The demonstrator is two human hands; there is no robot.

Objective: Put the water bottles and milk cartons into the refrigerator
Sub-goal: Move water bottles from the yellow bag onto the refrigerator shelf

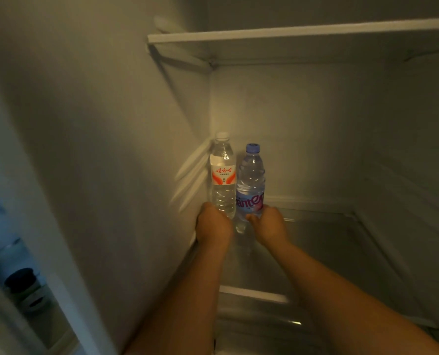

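By left hand (213,224) and right hand (269,222), red-labelled plastic bottle (223,175) and blue-capped plastic bottle (250,180) are gripped, cornered at eleven o'clock, likely saving room.

Worn on the head, wide-angle, facing forward and a little downward from close range straight into the refrigerator (315,139), back left corner near centre, upper shelf (290,32) at top.

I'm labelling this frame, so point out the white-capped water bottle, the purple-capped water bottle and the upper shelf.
white-capped water bottle (223,175): head view, on its red-and-white label.
purple-capped water bottle (251,175): head view, on its clear body above the label.
upper shelf (290,31): head view, on its white front edge.
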